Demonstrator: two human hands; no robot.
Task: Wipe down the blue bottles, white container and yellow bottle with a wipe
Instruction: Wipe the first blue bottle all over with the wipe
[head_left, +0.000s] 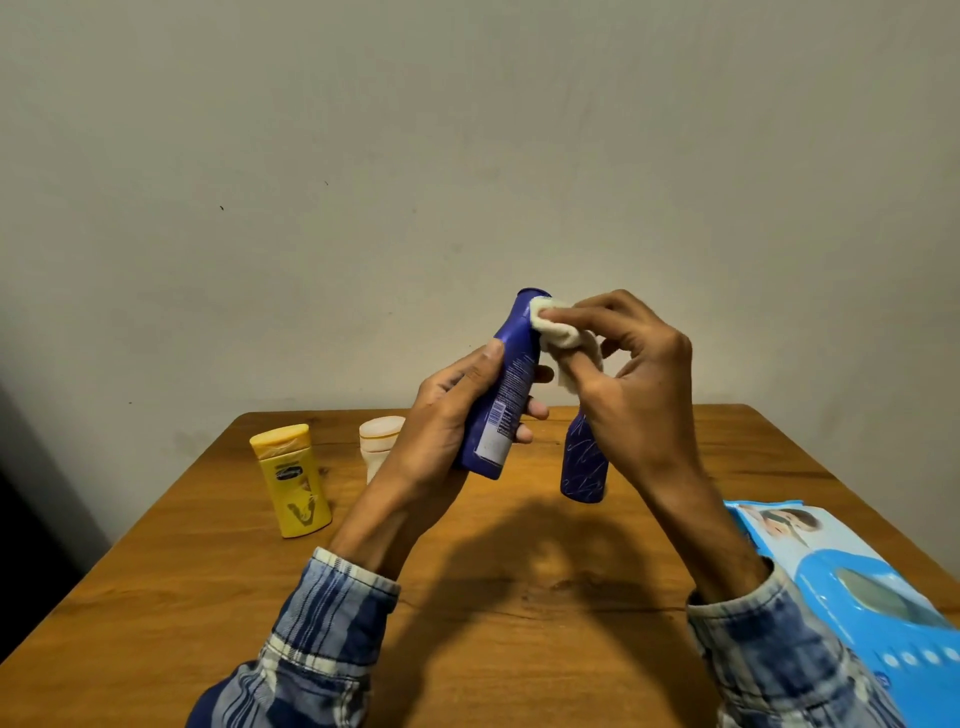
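Two hands: both raised above the table, meeting at one bottle.
Left hand: wrapped round the lower body of the held blue bottle, thumb along the near side.
Right hand: pinching the wipe, pressing it against the narrow upper end.
Long axis: near upright, upper end leaning slightly right.
Coming stroke: probably down that axis, from the wipe toward the left grip; likely to need a turn or regrip for the covered lower body.
Nearer hand: right, already at the neck.
Look of the held bottle: dark blue, slim above, wider below, white print, pale patch near the base.
Second blue bottle: standing on the table, partly hidden behind the right hand.
Yellow bottle, white container: standing at left, untouched.
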